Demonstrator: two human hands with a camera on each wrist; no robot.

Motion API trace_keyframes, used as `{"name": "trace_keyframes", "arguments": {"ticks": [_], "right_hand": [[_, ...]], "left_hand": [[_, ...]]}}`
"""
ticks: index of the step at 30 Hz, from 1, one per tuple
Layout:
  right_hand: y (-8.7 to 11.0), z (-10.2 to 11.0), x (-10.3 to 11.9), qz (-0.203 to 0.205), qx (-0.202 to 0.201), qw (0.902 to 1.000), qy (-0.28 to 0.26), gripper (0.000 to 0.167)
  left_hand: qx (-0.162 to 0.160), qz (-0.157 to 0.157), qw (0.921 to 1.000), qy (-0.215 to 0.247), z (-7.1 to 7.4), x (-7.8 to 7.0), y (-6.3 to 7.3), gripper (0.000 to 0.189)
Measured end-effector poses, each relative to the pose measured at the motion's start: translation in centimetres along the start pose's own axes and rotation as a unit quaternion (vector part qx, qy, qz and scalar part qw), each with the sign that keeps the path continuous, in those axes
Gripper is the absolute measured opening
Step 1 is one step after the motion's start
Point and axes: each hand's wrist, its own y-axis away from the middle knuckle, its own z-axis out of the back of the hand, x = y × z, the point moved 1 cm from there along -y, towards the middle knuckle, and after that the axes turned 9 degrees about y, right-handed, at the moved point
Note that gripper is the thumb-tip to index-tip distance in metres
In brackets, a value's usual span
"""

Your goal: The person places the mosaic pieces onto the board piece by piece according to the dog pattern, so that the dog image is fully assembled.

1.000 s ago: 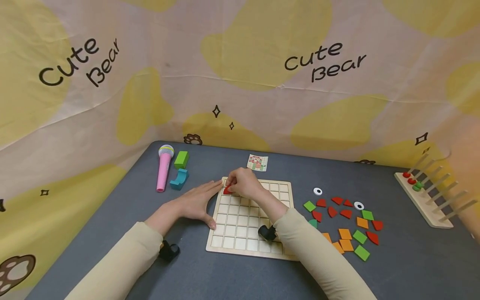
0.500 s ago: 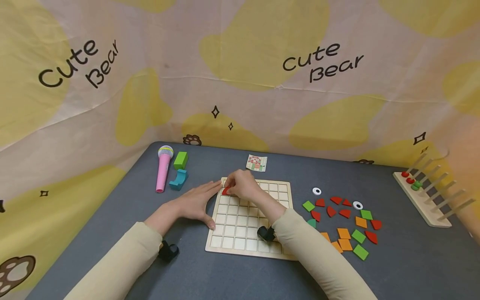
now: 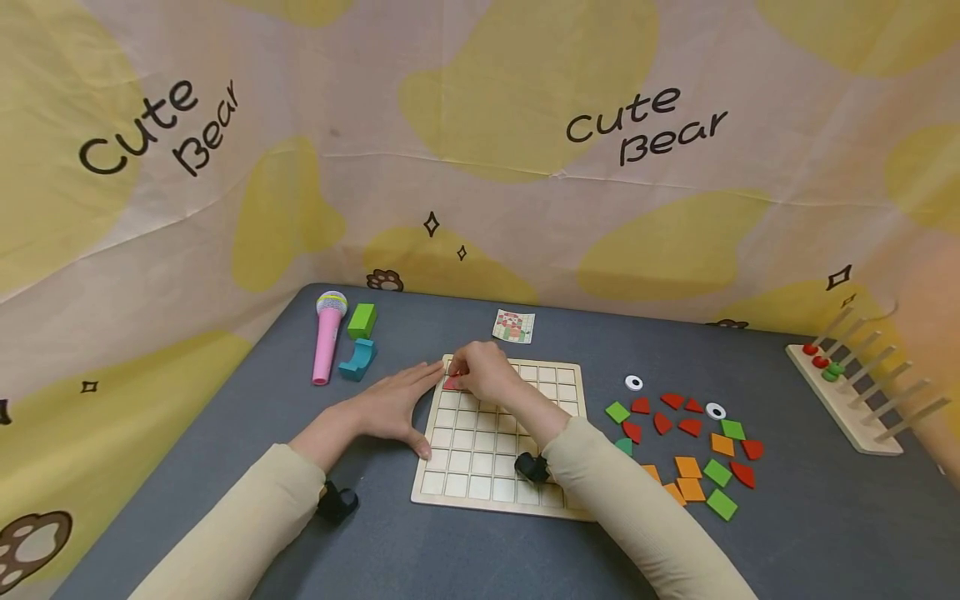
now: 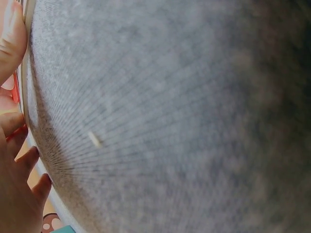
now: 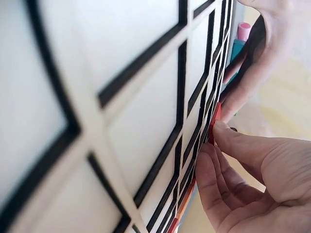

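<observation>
Red piece point(image 5: 216, 113) points steeply up lengthwise, right of centre in right-wrist view, between pinching fingers of the right hand point(image 5: 282, 187).

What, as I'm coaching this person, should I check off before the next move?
1. Grid board steadied: ok, left hand touches its left edge.
2. Red piece in hand: ok, right hand pinches it.
3. Red piece flat in its cell: cannot tell, fingers cover part of it.
4. Picture card uncovered: ok, lying beyond the board.
5. Loose pieces fully visible from the head: not ok, right sleeve overlaps an orange piece.
</observation>
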Motion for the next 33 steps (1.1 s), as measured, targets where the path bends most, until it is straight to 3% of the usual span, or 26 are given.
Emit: {"name": "trace_keyframes", "arguments": {"ticks": [19,26,33], "right_hand": [[-0.1,0.4,0.3,0.005,0.022,0.9997,0.005,0.012],[0.8,3.8,-1.7,0.029,0.053,0.9982,0.001,0.019],[3.9,7.8,-6.5,0.015,0.068,0.9976,0.001,0.019]], "left_hand": [[0.004,0.007,1.0000,-0.005,0.1,0.3,-0.1,0.127],[0.004,0.004,1.0000,0.001,-0.1,0.0,-0.3,0.127],[0.005,0.017,0.9998,0.002,-0.1,-0.1,-0.2,0.126]]}}
